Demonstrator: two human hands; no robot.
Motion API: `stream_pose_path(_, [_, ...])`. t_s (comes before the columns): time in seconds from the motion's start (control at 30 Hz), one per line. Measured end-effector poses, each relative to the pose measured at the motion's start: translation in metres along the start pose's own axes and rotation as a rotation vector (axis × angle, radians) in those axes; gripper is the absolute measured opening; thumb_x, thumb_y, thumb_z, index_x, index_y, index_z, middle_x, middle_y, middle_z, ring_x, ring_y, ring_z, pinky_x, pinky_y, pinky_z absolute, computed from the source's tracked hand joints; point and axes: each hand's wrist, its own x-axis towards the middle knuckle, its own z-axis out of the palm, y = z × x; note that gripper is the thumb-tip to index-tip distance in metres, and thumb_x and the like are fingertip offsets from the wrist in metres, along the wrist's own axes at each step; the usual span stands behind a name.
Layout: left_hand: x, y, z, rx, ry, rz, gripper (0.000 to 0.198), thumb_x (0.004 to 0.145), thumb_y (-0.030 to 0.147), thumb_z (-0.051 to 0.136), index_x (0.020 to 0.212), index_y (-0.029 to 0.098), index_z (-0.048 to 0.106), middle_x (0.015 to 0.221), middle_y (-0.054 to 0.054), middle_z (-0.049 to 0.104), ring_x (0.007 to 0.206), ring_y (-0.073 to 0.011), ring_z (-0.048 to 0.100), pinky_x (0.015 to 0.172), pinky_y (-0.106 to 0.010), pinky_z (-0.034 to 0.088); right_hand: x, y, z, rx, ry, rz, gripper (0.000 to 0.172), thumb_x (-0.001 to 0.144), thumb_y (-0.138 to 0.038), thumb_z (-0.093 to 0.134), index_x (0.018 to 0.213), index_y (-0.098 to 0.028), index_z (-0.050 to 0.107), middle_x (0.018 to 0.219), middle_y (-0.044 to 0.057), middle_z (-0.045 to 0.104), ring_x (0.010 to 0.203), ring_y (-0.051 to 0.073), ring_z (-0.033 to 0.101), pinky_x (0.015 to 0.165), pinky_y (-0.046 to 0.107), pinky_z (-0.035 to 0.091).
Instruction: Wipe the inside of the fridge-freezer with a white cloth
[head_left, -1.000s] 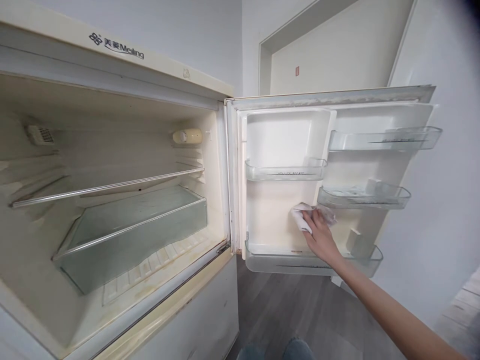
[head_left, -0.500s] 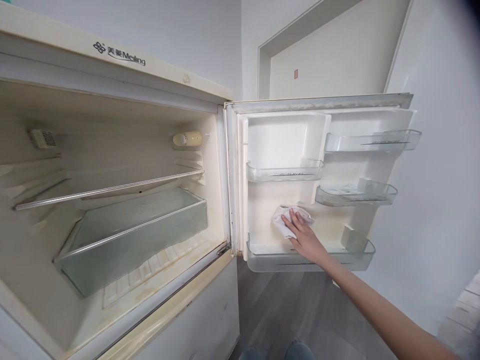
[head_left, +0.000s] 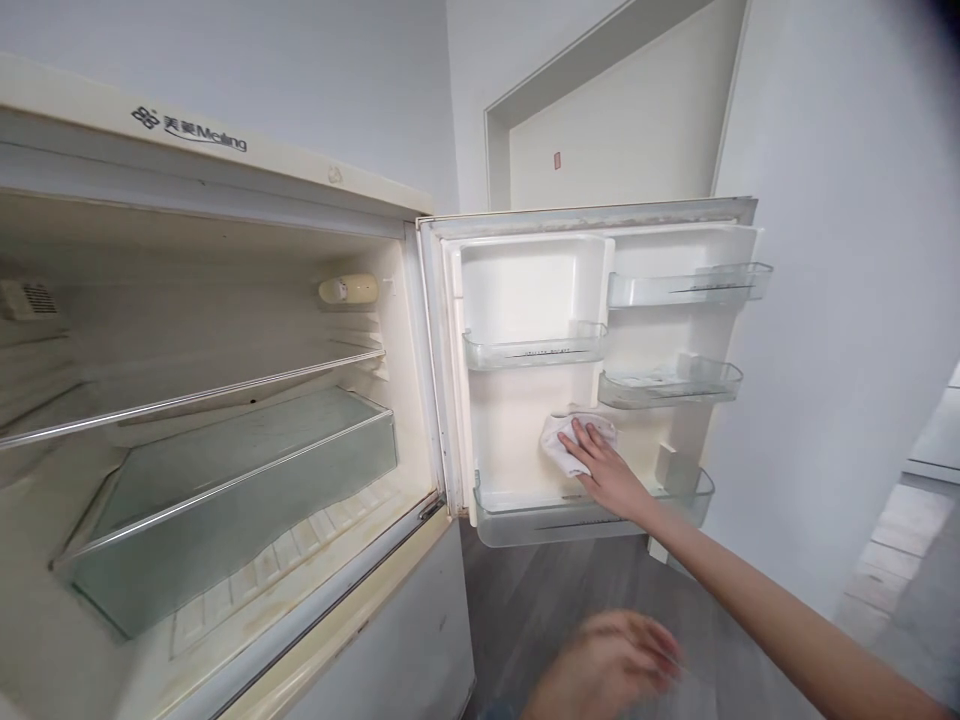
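Observation:
My right hand (head_left: 604,470) reaches out with its fingers laid flat on a white cloth (head_left: 559,440), pressing it against the inner wall of the open fridge door (head_left: 525,290), just above the bottom door bin (head_left: 525,525). My left hand (head_left: 607,665) shows at the bottom edge of the view, blurred by motion, with nothing visible in it and its fingers hard to make out.
The cream fridge (head_left: 225,400) stands open on the left with a glass shelf (head_left: 187,400) and a clear drawer (head_left: 247,480). Clear bins (head_left: 536,348) hang on the door. A white wall (head_left: 847,300) is close behind the door; grey wood floor (head_left: 555,590) below.
The right hand slid the cloth leftward along the door's inner wall. The view shifted, so the fridge sits further left. The left hand has come into view at the bottom.

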Motion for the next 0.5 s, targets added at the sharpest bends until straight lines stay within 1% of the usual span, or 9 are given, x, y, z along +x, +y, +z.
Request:
stream_pose_path(0.07, [0.012, 0.009, -0.008, -0.055, 0.061, 0.0, 0.04, 0.071, 0.02, 0.063, 0.11, 0.014, 0.058, 0.113, -0.015, 0.068, 0.102, -0.0232, 0.067, 0.109, -0.045, 0.042, -0.002, 0.013, -0.001, -0.022, 0.016, 0.013, 0.068, 0.089, -0.018, 0.038, 0.151, -0.028, 0.013, 0.157, 0.003, 0.006, 0.142, 0.03, 0.014, 0.106, 0.047, 0.039])
stream_pose_path(0.1, [0.018, 0.016, -0.01, -0.101, 0.113, 0.027, 0.044, 0.071, 0.022, 0.064, 0.113, 0.015, 0.055, 0.122, -0.016, 0.064, 0.107, -0.0231, 0.066, 0.111, -0.042, 0.04, -0.002, 0.02, -0.002, -0.03, 0.029, 0.02, 0.067, 0.089, -0.018, 0.038, 0.151, -0.028, 0.013, 0.157, 0.003, 0.006, 0.142, 0.03, 0.014, 0.106, 0.048, 0.039])
stream_pose_path(0.13, [0.024, 0.023, -0.01, -0.159, 0.175, 0.072, 0.049, 0.071, 0.028, 0.065, 0.117, 0.017, 0.051, 0.131, -0.016, 0.058, 0.114, -0.0232, 0.062, 0.113, -0.04, 0.038, -0.002, 0.027, -0.002, -0.036, 0.046, 0.027, 0.067, 0.09, -0.019, 0.038, 0.151, -0.028, 0.013, 0.157, 0.003, 0.006, 0.142, 0.03, 0.014, 0.106, 0.048, 0.039])
stream_pose_path(0.2, [0.033, 0.039, -0.006, -0.221, 0.235, 0.192, 0.056, 0.072, 0.039, 0.066, 0.122, 0.022, 0.047, 0.145, -0.014, 0.046, 0.127, -0.0235, 0.052, 0.115, -0.039, 0.037, -0.001, 0.038, -0.002, -0.05, 0.078, 0.045, 0.067, 0.091, -0.022, 0.037, 0.151, -0.029, 0.01, 0.157, 0.002, 0.005, 0.142, 0.031, 0.014, 0.106, 0.049, 0.038])
stream_pose_path(0.27, [0.037, 0.054, 0.004, -0.272, 0.296, 0.272, 0.061, 0.073, 0.048, 0.062, 0.127, 0.025, 0.044, 0.149, -0.013, 0.041, 0.135, -0.0226, 0.043, 0.115, -0.036, 0.035, 0.0, 0.047, -0.002, -0.07, 0.092, 0.063, 0.065, 0.092, -0.026, 0.036, 0.151, -0.029, 0.01, 0.157, 0.003, 0.009, 0.141, 0.032, 0.016, 0.106, 0.051, 0.038])
stream_pose_path(0.37, [0.04, 0.067, 0.018, -0.299, 0.359, 0.264, 0.074, 0.071, 0.056, 0.06, 0.135, 0.028, 0.036, 0.152, -0.014, 0.035, 0.139, -0.0234, 0.037, 0.117, -0.035, 0.032, 0.003, 0.06, -0.008, -0.125, 0.069, 0.09, 0.061, 0.091, -0.026, 0.037, 0.15, -0.025, 0.021, 0.153, 0.007, 0.027, 0.139, 0.033, 0.025, 0.105, 0.051, 0.038])
stream_pose_path(0.43, [0.041, 0.069, 0.023, -0.289, 0.378, 0.249, 0.083, 0.069, 0.058, 0.061, 0.14, 0.028, 0.03, 0.155, -0.014, 0.029, 0.141, -0.0246, 0.034, 0.118, -0.035, 0.029, 0.005, 0.07, -0.016, -0.183, 0.069, 0.108, 0.058, 0.089, -0.022, 0.039, 0.147, -0.02, 0.033, 0.144, 0.011, 0.041, 0.135, 0.034, 0.032, 0.106, 0.051, 0.036])
stream_pose_path(0.5, [0.043, 0.069, 0.024, -0.279, 0.395, 0.238, 0.085, 0.069, 0.057, 0.062, 0.141, 0.029, 0.027, 0.157, -0.013, 0.025, 0.142, -0.0254, 0.032, 0.119, -0.036, 0.027, 0.006, 0.083, -0.025, -0.25, 0.086, 0.112, 0.053, 0.086, -0.015, 0.04, 0.139, -0.017, 0.046, 0.132, 0.012, 0.053, 0.128, 0.032, 0.041, 0.107, 0.051, 0.034])
